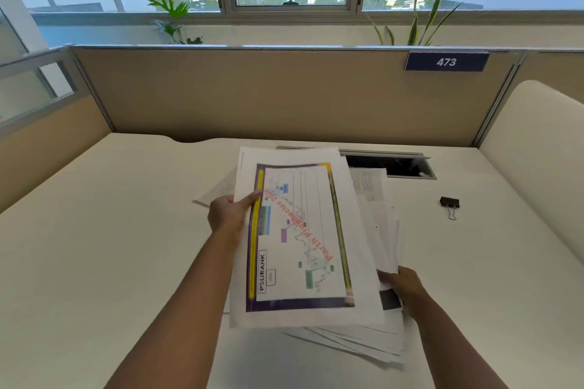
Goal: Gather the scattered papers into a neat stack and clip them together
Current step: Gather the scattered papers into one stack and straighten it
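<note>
The left hand pinches the left edge of a white printed sheet with a purple-and-yellow bordered colour chart, thumb lying on top of the page and the other fingers hidden beneath it, so the sheet is held raised and tilted above the pale cream desk. The chart carries red diagonal lettering and a boxed label reading "PSUBANK". Under and to the right of this sheet lies a loose, fanned pile of white printed papers, its edges splaying out toward the near right side. The right hand grips the right side of that pile, fingers curled round the edges of several sheets near a page with a dark printed block. One more white page of text pokes out on the desk behind the left hand. A black metal binder clip with silver wire handles rests on the desk well apart from the papers, to their right. Behind the papers a dark rectangular cable slot opens in the desk surface. A tan fabric partition backs the desk and bears a dark blue number tag reading 473, with green potted plants and a window beyond.
</note>
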`<state>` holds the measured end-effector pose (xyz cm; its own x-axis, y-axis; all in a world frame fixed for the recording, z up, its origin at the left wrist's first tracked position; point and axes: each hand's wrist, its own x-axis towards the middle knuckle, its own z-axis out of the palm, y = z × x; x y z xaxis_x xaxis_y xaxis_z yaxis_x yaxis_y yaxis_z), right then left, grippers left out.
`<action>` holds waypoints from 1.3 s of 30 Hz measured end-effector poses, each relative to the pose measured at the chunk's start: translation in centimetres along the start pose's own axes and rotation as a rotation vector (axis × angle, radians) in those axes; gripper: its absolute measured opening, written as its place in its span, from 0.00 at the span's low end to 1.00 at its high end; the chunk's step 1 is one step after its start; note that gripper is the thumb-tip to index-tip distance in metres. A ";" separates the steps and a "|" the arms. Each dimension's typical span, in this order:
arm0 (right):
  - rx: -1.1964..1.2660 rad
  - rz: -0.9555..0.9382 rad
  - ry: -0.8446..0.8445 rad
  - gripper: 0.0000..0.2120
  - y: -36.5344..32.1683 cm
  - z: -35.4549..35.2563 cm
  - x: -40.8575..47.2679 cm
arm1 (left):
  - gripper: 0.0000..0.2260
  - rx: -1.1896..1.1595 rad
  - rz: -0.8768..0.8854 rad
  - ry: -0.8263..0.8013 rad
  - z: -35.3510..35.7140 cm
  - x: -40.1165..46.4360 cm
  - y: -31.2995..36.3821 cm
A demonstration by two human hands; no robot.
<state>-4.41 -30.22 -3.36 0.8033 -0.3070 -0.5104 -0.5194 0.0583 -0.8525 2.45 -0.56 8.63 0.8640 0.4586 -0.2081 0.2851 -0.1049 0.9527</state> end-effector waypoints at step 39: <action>-0.066 0.037 0.046 0.06 0.4 0.1 1.3 | 0.36 0.751 -0.293 0.187 -2.8 4.5 -10.6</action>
<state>-3.53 -30.51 -4.40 0.7697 -0.3494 -0.5343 -0.5676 0.0085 -0.8232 2.15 5.04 -1.75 0.6472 0.6912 -0.3215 0.7466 -0.4897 0.4504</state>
